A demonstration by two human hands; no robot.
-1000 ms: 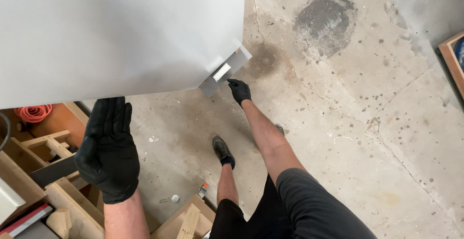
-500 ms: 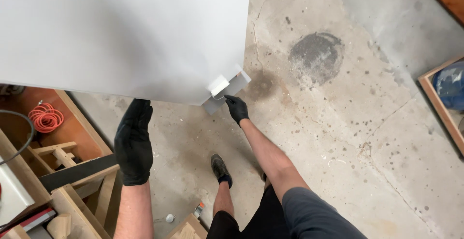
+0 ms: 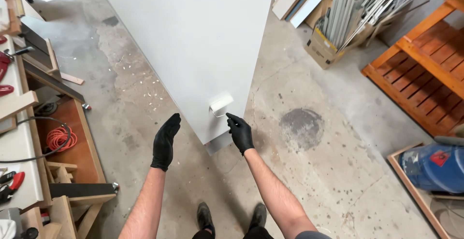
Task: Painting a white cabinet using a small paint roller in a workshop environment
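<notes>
**Two gloved hands at the near end of a tall white panel, a small paint roller in the right hand**

Seen from above, a person stands on a stained concrete floor (image 3: 309, 171) with both arms stretched forward. Both hands wear black gloves.

The right hand (image 3: 240, 132) is curled around the thin handle of a small paint roller (image 3: 221, 103). Its fingers are closed on the handle, and the white roller sleeve sits just above and to the left of the hand, resting against the face of a large white panel (image 3: 193, 41). The panel rises away from the hand, filling the upper middle of the view, and its near corner lies just below the hand, between the two wrists.

The left hand (image 3: 165, 141) is open and flat, fingers straight and close together, holding nothing. It hovers just left of the panel's lower edge; whether it touches the panel cannot be told.

Far left of the left hand is a workbench (image 3: 21, 171) with a coiled orange cable (image 3: 60, 137) on a shelf beneath it. Well beyond the right hand, up and to the right, stand a cardboard box of long strips (image 3: 333, 41) and an orange wooden rack (image 3: 425, 65). Lower right of that hand lies a blue barrel (image 3: 435, 169). The person's dark shoes (image 3: 205, 217) show below, between the forearms.
</notes>
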